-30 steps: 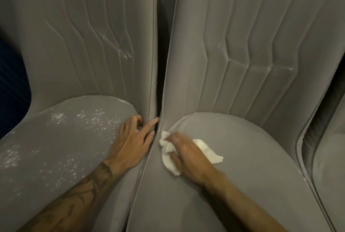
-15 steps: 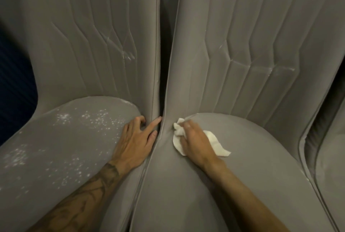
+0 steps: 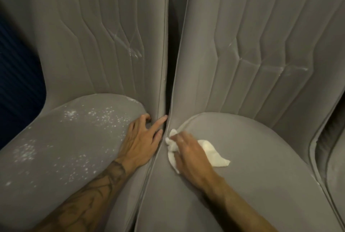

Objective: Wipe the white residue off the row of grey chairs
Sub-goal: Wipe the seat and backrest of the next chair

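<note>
Grey left seat [image 3: 56, 166] carries scattered white residue [image 3: 104, 117]; blurred right hand [image 3: 190, 155] apparently presses cloth [image 3: 212, 155].

Right hand [image 3: 188, 155]: fingers blurred. It covers the middle of the white cloth [image 3: 211, 154]; only the cloth's ends show. Left hand [image 3: 143, 138]: some fingertips are tucked out of sight in the left chair's [image 3: 74, 157] seat crease. Third chair [image 3: 336, 166] is cut by the right edge. The gap between the chair backs is too dark to read.
</note>
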The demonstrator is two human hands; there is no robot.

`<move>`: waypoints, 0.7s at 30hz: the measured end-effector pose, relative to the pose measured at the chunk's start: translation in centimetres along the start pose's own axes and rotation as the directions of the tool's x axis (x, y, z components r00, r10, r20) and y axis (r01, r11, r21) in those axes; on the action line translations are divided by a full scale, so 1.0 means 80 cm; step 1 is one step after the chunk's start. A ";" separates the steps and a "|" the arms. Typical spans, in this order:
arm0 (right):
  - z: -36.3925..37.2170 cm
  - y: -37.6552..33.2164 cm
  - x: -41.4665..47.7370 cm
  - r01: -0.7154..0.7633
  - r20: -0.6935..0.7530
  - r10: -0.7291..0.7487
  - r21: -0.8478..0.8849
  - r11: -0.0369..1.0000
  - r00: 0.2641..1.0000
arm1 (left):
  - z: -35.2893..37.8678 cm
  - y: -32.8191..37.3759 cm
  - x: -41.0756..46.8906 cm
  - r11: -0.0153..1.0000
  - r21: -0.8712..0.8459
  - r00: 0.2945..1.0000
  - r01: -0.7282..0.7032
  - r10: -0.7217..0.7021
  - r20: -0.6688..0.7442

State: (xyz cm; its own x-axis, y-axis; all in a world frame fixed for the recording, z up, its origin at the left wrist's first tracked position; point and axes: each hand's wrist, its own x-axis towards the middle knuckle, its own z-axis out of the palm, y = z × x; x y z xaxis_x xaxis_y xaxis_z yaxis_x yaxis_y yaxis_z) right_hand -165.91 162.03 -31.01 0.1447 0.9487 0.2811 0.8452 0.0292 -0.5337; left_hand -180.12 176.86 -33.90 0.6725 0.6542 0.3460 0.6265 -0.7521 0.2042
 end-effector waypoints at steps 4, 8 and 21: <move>-0.021 0.025 0.003 0.069 0.017 -0.068 -0.046 0.997 0.998 | 0.000 -0.001 0.000 1.000 0.002 1.000 -0.003 0.003 0.003; -0.030 0.042 0.044 -0.137 -0.059 0.133 -0.073 0.988 0.989 | -0.004 0.001 0.001 1.000 -0.004 1.000 0.019 -0.019 0.020; -0.007 0.047 0.039 -0.086 -0.123 0.081 -0.042 0.995 0.989 | -0.019 0.013 -0.003 0.996 -0.043 0.995 0.075 -0.072 0.068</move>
State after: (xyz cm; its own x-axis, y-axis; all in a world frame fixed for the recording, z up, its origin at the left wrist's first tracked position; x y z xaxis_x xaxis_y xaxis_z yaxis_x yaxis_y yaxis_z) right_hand -162.01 164.90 -31.66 0.2748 0.9018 0.3335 0.8503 -0.0660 -0.5221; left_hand -180.22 175.79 -32.42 0.6508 0.7105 0.2678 0.6577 -0.7037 0.2688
